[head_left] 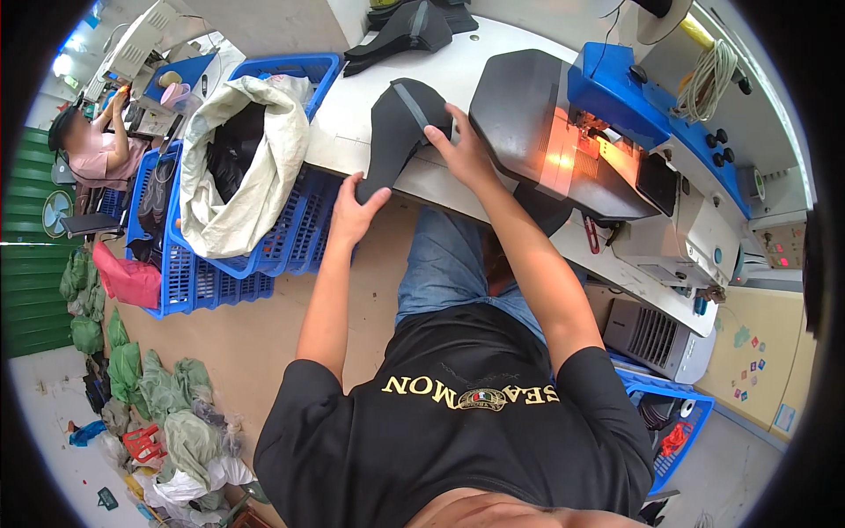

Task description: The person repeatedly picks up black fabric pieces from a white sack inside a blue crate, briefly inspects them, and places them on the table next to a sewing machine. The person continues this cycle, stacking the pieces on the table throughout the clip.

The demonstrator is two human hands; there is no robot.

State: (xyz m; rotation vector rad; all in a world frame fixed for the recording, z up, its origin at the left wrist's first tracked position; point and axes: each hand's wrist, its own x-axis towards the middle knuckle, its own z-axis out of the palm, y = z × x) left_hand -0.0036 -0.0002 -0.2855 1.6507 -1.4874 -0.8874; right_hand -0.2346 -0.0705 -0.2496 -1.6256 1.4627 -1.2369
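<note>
A black, flat shoe-upper piece with a grey strip lies over the front edge of the white work table. My left hand grips its lower end, which hangs off the table edge. My right hand presses on its upper right part, next to the dark plate of the machine. Another black piece lies farther back on the table.
A blue and grey machine with a glowing orange area stands at the right. Blue crates with a white sack of dark pieces stand at the left. Another person sits far left. Green bags lie on the floor.
</note>
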